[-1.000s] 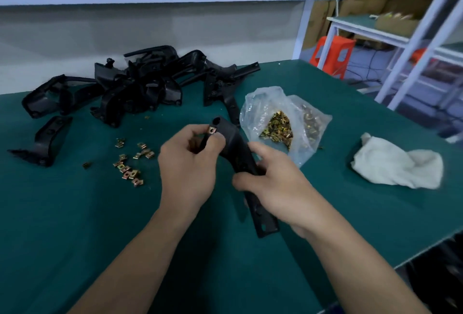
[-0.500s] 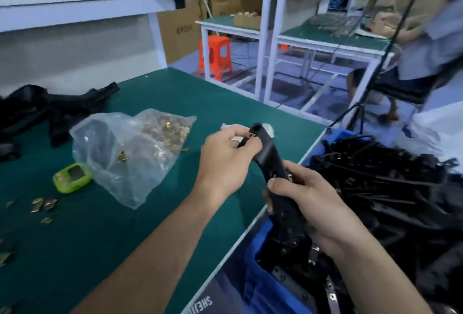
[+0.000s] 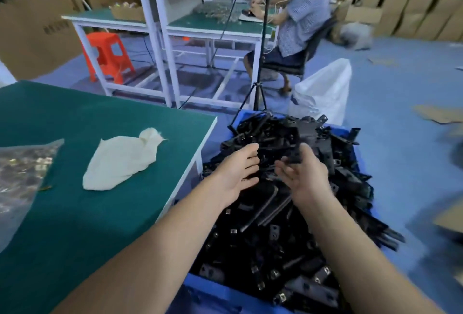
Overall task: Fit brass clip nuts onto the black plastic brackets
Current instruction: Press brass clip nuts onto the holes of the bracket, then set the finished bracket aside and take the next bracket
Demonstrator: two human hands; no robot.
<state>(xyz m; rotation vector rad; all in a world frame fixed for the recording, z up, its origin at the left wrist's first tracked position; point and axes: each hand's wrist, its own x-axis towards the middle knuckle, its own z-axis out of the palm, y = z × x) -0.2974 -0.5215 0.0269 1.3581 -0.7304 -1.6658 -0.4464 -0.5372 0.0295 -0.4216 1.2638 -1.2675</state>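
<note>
A heap of black plastic brackets (image 3: 270,233), several with clip nuts fitted, fills a blue bin (image 3: 220,296) to the right of the green table (image 3: 75,213). Both my hands hover over the top of the heap. My left hand (image 3: 240,171) has its fingers stretched out and holds nothing. My right hand (image 3: 303,176) is turned palm inward with its fingers relaxed and spread, its fingertips close to a bracket on the pile; nothing is gripped. The clear bag of brass clip nuts (image 3: 22,171) lies at the table's left edge.
A white cloth (image 3: 122,160) lies on the table near its right edge. Behind the bin stand a black tripod (image 3: 258,93) and a white sack (image 3: 323,93). A seated person (image 3: 298,20) works at another bench, near an orange stool (image 3: 107,55).
The view swung right from the table to the bin. The bracket that both hands held is out of them, and both hands have opened over the heap.
</note>
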